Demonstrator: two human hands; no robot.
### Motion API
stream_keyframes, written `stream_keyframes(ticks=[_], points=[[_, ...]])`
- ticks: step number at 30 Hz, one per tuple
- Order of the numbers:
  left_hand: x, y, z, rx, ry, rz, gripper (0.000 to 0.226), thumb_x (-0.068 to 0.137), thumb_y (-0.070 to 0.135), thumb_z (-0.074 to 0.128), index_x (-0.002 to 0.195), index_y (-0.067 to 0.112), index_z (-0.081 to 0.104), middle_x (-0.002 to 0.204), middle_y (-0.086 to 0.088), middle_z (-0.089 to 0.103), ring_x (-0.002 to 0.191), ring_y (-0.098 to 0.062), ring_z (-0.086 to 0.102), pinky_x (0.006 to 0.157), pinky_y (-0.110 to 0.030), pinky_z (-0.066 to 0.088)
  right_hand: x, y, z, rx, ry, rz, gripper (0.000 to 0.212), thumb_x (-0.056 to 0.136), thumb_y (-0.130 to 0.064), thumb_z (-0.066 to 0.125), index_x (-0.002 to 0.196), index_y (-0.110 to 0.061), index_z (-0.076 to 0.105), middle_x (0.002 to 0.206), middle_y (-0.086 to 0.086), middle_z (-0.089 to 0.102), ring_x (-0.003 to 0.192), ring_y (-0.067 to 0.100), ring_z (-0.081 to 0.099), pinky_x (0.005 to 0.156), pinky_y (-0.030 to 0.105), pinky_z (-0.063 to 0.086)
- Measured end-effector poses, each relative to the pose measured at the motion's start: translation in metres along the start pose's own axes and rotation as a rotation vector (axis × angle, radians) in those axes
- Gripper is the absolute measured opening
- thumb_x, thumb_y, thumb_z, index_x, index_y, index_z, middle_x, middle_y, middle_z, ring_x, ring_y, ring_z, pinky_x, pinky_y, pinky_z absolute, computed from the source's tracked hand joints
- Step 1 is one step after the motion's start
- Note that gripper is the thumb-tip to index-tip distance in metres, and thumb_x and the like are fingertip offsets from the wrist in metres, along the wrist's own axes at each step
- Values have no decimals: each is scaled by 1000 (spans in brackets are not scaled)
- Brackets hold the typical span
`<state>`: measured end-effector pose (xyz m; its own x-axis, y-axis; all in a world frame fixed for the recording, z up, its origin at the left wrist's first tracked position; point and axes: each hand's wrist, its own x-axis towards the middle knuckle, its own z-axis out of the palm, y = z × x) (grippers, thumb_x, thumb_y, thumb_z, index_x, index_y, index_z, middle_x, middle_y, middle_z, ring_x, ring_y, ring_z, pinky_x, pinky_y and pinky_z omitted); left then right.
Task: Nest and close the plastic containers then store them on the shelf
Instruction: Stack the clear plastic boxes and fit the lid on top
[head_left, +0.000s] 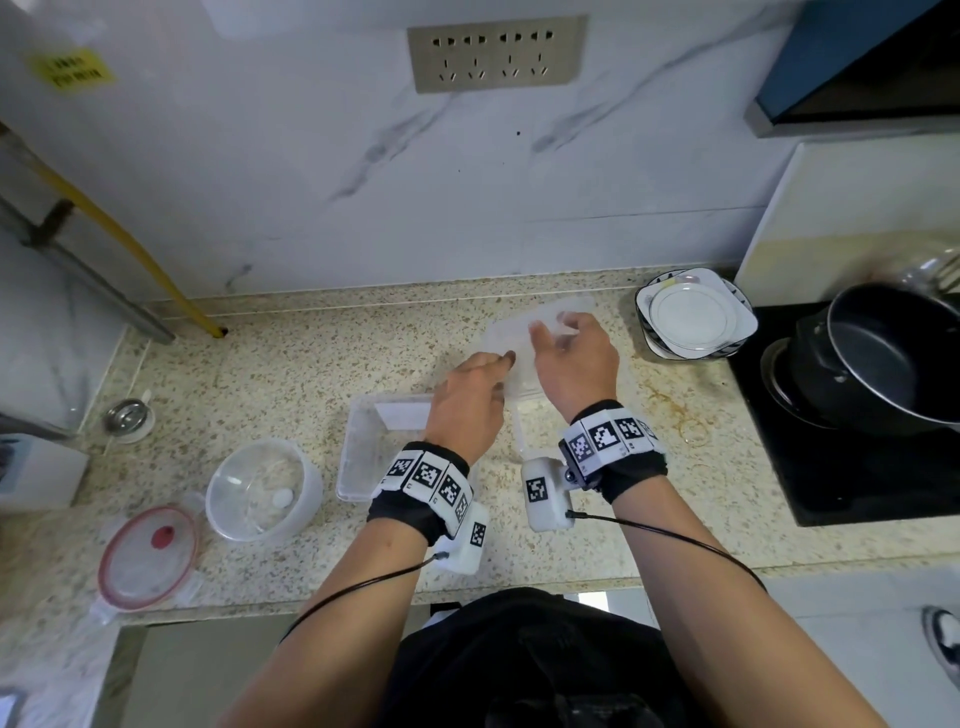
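Clear plastic rectangular lid (511, 338), gripped by both the left hand (467, 402) and right hand (571, 364), hovers just up-right of the open clear rectangular tub (363, 447) mid-bench, left hand nearer it.

Translucent plastic containers (363, 447) on a speckled, polished stone counter (291, 353).

Stacked plates (693, 317) beside a black pot (883, 358) (on the hob (857, 467)) — wall socket (497, 53) above.
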<state>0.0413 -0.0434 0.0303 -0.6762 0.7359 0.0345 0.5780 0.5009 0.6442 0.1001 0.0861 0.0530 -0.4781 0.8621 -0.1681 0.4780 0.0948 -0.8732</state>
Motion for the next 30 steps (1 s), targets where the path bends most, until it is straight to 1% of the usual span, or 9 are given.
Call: stream_keyframes(ticks=[5,9,11,14,18,21,24,28,30], points=[[8,1,8,-3,-163,-48,57,93,2,52,148,17,50,152,2,47,141,-16,40,120,-30,29,12,20,-6,56,44,48,47,98,-23,51,143,-16,39,89,6,71,91,23,72,87,30,53],[15,-2,14,43,-201,-180,53,97,12,51,150,15,45,153,-5,44,142,-21,39,119,-37,32,31,39,-14,41,107,86,62,102,-19,42,156,-20,11,89,10,71,83,29,72,83,43,58],[18,-5,18,55,-232,-240,50,99,16,51,149,13,45,150,-9,47,139,-25,41,116,-40,36,41,48,-20,68,112,165,69,102,-15,42,157,-18,1,94,11,71,83,28,72,82,42,59],[20,-10,27,24,-295,-329,48,100,20,49,147,11,45,148,-11,49,136,-27,46,112,-39,41,51,64,-26,63,135,260,54,103,-15,42,151,-6,19,96,14,74,83,26,73,76,35,59],[23,-15,44,13,-376,-403,45,101,25,50,144,11,48,146,-9,53,129,-27,54,105,-34,45,65,85,-30,-116,137,413,34,103,-22,47,123,6,50,110,20,71,105,31,67,71,30,48],[25,-18,54,2,-433,-457,48,100,28,51,144,11,46,141,-10,57,121,-27,59,94,-30,45,67,93,-30,-258,132,470,42,105,-30,39,126,6,48,123,26,60,114,39,58,81,38,46],[26,-19,62,-12,-495,-497,58,99,32,51,152,11,37,149,-10,51,130,-27,54,102,-33,43,66,101,-29,-461,90,495,51,105,-37,31,131,5,46,134,25,51,123,38,49,102,43,41],[25,-20,69,-30,-504,-515,60,98,32,53,151,10,37,146,-9,52,126,-25,54,95,-29,40,64,113,-23,-326,62,511,46,105,-33,36,129,6,43,128,27,56,115,41,57,82,40,46],[26,-19,69,-45,-481,-533,57,96,25,53,149,10,40,140,-9,55,121,-24,56,91,-27,41,64,115,-23,-302,88,500,43,104,-31,37,127,6,44,125,27,57,113,42,58,83,43,48]])
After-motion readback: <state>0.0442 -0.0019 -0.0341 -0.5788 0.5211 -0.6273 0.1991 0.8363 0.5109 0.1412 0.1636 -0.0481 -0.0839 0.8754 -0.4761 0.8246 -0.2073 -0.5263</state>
